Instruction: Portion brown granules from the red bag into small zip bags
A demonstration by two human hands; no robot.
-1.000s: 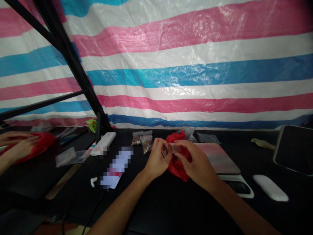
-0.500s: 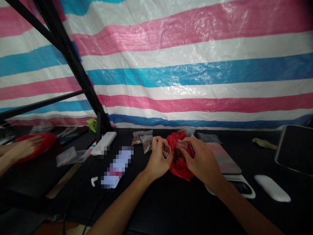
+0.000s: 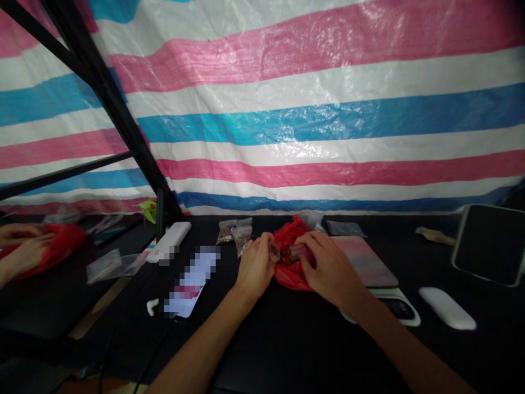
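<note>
My left hand pinches a small clear plastic bag at the edge of a crumpled red plastic bag. My right hand lies over the red bag, its fingers closed on a small clear plastic piece. Dark brown material shows between my hands, partly hidden by my fingers. Just beyond my left hand stand small zip bags of brown material.
On the black table lie a white power bank, a pixelated flat item, a white earbud, a pink pad on a white device, and a white oval object. A mirror at left reflects my hands.
My hands have moved closer together and lower onto the red bag. The clear piece in my right hand has come nearer the small bag in my left hand.
</note>
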